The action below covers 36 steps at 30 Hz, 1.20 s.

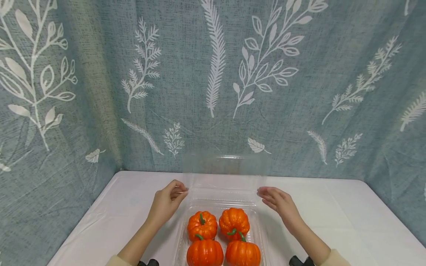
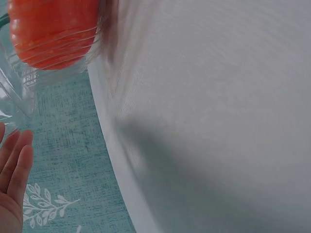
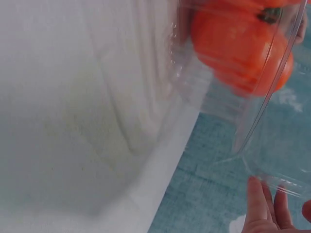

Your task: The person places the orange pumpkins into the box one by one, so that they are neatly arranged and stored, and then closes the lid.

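Observation:
A clear plastic clamshell container lies with its lid raised at the back. Several small orange pumpkins with green stems sit in its base, among them a back-left pumpkin and a front-right pumpkin. My left hand pinches the left edge of the lid between thumb and fingers. At the lid's right edge, my right hand holds it with fingertips and thumb. Both wrist views show a pumpkin through the clear wall, with fingers against the lid edge.
The container stands on a table with a white cloth. Close behind the table's back edge hangs a blue-green curtain with white leaf prints, continuing along both sides.

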### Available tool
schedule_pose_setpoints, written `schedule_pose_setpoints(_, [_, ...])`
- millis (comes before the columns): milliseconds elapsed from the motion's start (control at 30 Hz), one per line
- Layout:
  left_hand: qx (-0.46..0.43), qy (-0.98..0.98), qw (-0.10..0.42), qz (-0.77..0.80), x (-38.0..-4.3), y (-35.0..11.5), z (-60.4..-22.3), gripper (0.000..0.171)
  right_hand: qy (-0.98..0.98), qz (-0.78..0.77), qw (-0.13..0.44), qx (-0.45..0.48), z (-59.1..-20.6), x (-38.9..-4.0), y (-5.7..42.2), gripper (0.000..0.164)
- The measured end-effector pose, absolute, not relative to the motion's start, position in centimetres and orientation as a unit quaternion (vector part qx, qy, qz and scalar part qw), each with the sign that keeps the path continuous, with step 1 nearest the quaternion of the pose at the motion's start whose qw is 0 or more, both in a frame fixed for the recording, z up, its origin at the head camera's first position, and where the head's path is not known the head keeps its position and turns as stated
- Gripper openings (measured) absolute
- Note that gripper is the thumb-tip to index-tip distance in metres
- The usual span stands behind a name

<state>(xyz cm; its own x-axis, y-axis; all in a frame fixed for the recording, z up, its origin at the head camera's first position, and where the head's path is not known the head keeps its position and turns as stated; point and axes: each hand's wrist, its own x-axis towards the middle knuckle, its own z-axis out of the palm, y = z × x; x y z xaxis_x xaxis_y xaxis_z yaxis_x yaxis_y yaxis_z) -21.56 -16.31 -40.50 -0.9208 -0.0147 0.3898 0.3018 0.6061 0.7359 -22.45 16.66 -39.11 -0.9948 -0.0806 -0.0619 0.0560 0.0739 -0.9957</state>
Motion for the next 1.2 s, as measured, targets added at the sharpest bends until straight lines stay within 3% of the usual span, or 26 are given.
schedule_pose_setpoints(400, [-0.130,-0.882,0.207,-0.403,-20.0,-16.9,-40.4,0.014,0.720,-0.692,0.057,0.007,-38.6,-20.8,16.5,0.042])
schedule_pose_setpoints(800, [-0.203,-0.880,0.327,-0.278,-19.8,-16.9,-41.1,0.026,0.713,-0.699,0.053,0.004,-38.6,-20.2,16.9,0.036])
schedule_pose_setpoints(1200, [-0.264,-0.878,0.362,-0.169,-19.2,-17.7,-40.7,0.019,0.783,-0.619,0.059,0.001,-39.2,-18.9,17.5,0.034])
